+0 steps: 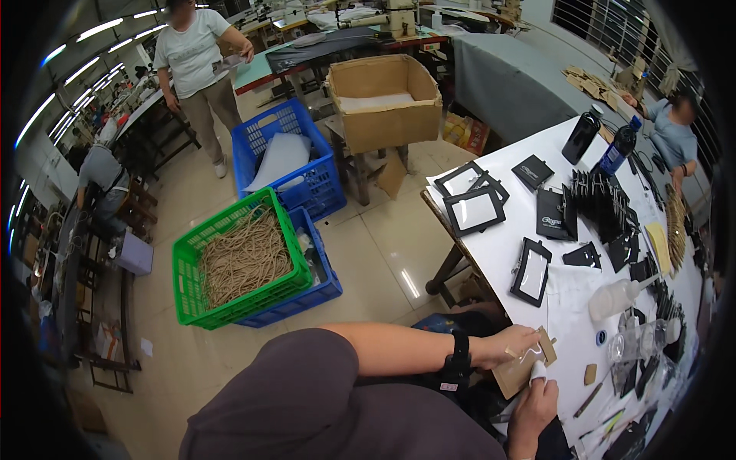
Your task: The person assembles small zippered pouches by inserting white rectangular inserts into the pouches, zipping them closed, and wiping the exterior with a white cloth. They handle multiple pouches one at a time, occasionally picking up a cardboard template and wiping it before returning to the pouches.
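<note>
My left hand (497,346), with a black band on its wrist, grips a tan card holder (512,378) with a clear window, at the table's near edge. Closed round a small white cloth (539,370), my right hand (534,410) presses it to the holder's right side. On the white table (571,303) ahead lie black card holders with clear windows, one (530,271) close by and another (475,211) farther off. A black holder with lettering (556,215) lies beside a dense row of black pieces (602,203).
Dark bottles (583,136), a clear squeeze bottle (613,299) and a tan block (589,374) stand or lie on the table. Left are a green crate (184,287) of cord, blue crates (333,188) and a cardboard box (391,126). One person (195,57) stands beyond; another (675,134) sits across.
</note>
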A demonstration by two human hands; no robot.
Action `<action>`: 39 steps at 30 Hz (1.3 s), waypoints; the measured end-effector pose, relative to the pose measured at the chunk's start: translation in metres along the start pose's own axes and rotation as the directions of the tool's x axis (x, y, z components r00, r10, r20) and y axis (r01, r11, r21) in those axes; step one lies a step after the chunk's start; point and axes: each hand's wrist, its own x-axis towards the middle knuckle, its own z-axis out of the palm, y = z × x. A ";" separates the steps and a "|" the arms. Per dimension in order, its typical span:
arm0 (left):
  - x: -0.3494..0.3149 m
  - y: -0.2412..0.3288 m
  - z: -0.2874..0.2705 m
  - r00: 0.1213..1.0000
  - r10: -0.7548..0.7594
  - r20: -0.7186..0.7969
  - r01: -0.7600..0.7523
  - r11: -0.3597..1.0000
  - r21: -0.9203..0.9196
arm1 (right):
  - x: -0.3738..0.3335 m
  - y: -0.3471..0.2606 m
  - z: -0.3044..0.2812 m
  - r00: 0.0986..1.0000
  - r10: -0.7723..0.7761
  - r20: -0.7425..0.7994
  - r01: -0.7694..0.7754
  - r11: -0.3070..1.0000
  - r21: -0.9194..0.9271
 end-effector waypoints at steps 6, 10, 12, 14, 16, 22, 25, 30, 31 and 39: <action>0.000 0.001 0.001 1.000 0.002 -0.001 -0.002 1.000 -0.031 | 0.010 -0.005 -0.002 1.000 -0.001 -0.013 0.001 0.999 0.032; -0.004 0.005 0.004 1.000 0.002 -0.014 -0.002 1.000 -0.001 | 0.002 -0.006 -0.005 1.000 -0.010 -0.003 0.010 1.000 0.016; -0.004 0.007 0.003 1.000 -0.002 -0.005 0.002 1.000 -0.014 | 0.006 -0.004 -0.003 1.000 -0.010 -0.015 0.010 1.000 0.018; -0.006 0.006 0.003 1.000 0.003 -0.010 -0.004 1.000 -0.019 | 0.010 -0.005 -0.004 1.000 -0.014 -0.019 0.014 1.000 0.025; -0.005 0.004 0.002 1.000 0.018 -0.008 -0.019 1.000 -0.020 | 0.011 -0.005 -0.005 1.000 -0.015 -0.014 0.015 1.000 0.019; 0.001 0.001 0.005 1.000 -0.027 -0.002 0.027 0.999 -0.036 | 0.009 -0.002 0.000 0.996 0.010 -0.083 -0.014 0.999 -0.050; -0.001 0.001 0.000 1.000 0.006 0.008 -0.007 1.000 0.014 | 0.008 -0.001 -0.002 0.996 -0.005 -0.090 0.004 1.000 -0.002; -0.014 0.011 -0.006 0.998 -0.035 -0.050 0.034 0.999 -0.028 | 0.010 0.010 -0.036 0.938 0.347 -0.011 -0.294 0.808 0.510; -0.015 0.016 -0.004 0.996 -0.061 -0.068 0.061 0.998 0.000 | 0.007 0.014 -0.033 0.898 0.438 0.040 -0.372 0.708 0.600; -0.010 0.022 0.005 0.990 -0.127 -0.069 0.129 0.991 0.031 | 0.006 0.007 -0.005 0.966 0.254 0.038 -0.248 0.880 0.406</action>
